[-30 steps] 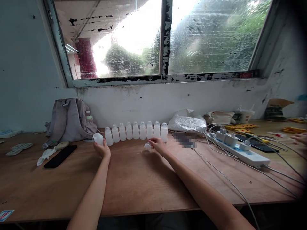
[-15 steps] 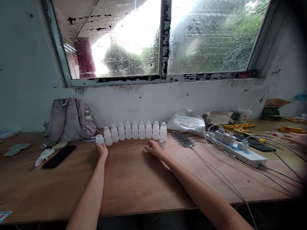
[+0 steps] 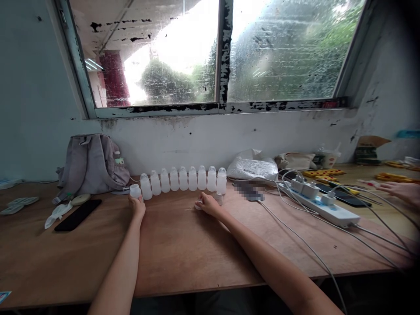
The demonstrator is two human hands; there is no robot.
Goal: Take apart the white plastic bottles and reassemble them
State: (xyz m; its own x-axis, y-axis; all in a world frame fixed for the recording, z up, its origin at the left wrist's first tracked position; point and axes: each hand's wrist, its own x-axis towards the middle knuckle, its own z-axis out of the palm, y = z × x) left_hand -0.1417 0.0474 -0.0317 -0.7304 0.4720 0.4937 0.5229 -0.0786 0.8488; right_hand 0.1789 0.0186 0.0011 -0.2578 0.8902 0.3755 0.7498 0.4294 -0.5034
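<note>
Table [image 3: 177, 249] bears unreadable sticker [image 3: 4, 297]; left hand [image 3: 137, 205] grips bottle [image 3: 134, 190], right hand [image 3: 209, 205] pinches pale piece [image 3: 197, 204].

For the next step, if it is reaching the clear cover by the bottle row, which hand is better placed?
Probably the right hand: it is close to the clear cover, though holding a small whitish piece. The left hand is farther, gripping an uncapped bottle.

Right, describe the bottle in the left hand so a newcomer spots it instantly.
Find the grey backpack on the left. Just right of it, the left hand holds the bottle. Unlike the dome-topped bottles beside it, it has no dome.
</note>
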